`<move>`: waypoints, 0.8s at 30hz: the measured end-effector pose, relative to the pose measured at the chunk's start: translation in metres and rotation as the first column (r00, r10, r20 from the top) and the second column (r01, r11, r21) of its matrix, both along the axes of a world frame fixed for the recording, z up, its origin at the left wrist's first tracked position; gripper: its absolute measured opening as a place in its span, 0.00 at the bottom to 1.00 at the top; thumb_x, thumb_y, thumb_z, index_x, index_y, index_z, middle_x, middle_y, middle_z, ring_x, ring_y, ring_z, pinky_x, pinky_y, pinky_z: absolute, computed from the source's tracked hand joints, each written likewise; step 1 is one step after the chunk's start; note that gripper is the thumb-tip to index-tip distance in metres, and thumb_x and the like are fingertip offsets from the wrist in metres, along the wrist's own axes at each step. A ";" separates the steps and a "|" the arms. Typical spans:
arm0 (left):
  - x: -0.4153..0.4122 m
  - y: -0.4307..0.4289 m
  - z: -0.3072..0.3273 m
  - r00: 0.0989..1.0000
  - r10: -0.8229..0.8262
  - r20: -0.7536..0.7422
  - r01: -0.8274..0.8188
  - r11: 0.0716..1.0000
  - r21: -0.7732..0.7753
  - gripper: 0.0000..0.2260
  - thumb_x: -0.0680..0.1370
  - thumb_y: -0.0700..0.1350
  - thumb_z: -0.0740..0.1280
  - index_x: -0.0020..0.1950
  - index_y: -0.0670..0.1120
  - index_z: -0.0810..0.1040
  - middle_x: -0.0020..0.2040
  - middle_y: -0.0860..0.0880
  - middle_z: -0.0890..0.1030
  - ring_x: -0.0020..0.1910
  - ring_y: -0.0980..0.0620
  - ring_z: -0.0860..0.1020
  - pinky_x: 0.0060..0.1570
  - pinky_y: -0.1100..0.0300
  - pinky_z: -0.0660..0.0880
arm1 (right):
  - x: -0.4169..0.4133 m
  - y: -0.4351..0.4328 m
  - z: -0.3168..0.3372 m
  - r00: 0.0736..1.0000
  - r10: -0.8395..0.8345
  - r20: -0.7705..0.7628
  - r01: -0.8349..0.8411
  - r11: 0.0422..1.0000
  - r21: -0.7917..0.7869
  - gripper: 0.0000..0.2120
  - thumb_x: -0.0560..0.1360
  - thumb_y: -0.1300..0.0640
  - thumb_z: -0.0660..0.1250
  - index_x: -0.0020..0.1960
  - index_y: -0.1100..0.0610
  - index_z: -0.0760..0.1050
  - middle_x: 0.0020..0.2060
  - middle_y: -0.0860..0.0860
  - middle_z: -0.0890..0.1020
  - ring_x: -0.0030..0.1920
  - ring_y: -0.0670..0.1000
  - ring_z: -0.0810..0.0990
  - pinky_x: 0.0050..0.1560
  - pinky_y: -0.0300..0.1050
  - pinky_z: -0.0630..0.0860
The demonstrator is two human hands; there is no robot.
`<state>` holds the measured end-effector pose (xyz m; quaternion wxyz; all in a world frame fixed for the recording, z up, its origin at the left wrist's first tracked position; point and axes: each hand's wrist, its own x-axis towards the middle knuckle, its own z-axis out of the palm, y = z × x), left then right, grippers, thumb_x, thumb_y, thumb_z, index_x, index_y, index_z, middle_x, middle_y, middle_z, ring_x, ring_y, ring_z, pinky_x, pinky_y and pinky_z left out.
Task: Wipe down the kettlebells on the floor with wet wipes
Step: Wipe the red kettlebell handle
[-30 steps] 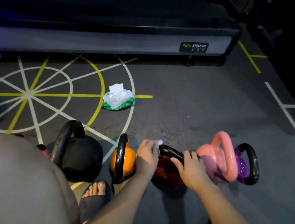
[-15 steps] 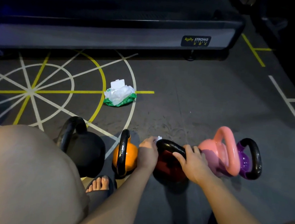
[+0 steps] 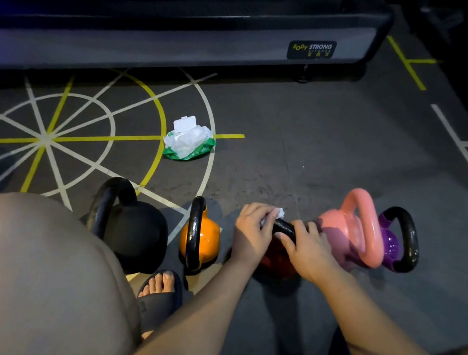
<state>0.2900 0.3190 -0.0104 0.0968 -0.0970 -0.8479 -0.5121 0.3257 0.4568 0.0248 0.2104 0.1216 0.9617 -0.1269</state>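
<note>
Several kettlebells stand in a row on the floor: a big black kettlebell (image 3: 135, 230), an orange kettlebell (image 3: 204, 240), a red kettlebell (image 3: 275, 259), a pink kettlebell (image 3: 349, 235) and a purple kettlebell (image 3: 392, 244). My left hand (image 3: 252, 232) pinches a crumpled white wet wipe (image 3: 277, 213) against the left end of the red kettlebell's black handle (image 3: 285, 228). My right hand (image 3: 307, 245) grips the right part of that handle. The red body is mostly hidden under my hands.
An open green pack of wet wipes (image 3: 188, 142) lies on the floor beyond the kettlebells. A treadmill base (image 3: 184, 41) runs across the back. My knee (image 3: 29, 276) fills the lower left, my sandalled foot (image 3: 160, 289) sits between the black and orange kettlebells.
My left hand with the wipe has shifted slightly along the red kettlebell's handle. My right hand keeps its grip on the handle. The kettlebells stay in place.
</note>
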 end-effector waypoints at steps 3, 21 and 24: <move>-0.001 0.003 0.001 0.983 0.097 0.158 -0.120 0.983 0.140 0.05 0.81 0.44 0.68 0.50 0.49 0.85 0.48 0.56 0.83 0.51 0.61 0.78 0.52 0.69 0.73 | 0.000 0.000 0.000 1.000 -0.011 -0.004 0.011 1.000 -0.016 0.25 0.80 0.35 0.52 0.67 0.50 0.66 0.62 0.55 0.72 0.58 0.63 0.73 0.63 0.56 0.68; -0.007 -0.023 -0.070 0.657 0.174 0.734 -0.236 0.971 -0.019 0.12 0.81 0.39 0.63 0.59 0.46 0.84 0.55 0.47 0.85 0.55 0.47 0.81 0.58 0.53 0.77 | -0.005 0.003 -0.003 0.999 -0.006 -0.044 0.005 1.000 -0.005 0.25 0.79 0.33 0.53 0.67 0.49 0.68 0.61 0.54 0.73 0.59 0.63 0.73 0.63 0.57 0.69; -0.010 -0.019 -0.060 0.621 0.146 0.770 -0.319 0.945 0.077 0.10 0.82 0.40 0.64 0.55 0.48 0.84 0.52 0.48 0.85 0.52 0.48 0.81 0.58 0.54 0.78 | -0.008 0.005 -0.002 0.999 -0.002 -0.049 0.001 1.000 -0.011 0.26 0.79 0.33 0.52 0.67 0.49 0.68 0.61 0.54 0.72 0.59 0.63 0.73 0.63 0.56 0.68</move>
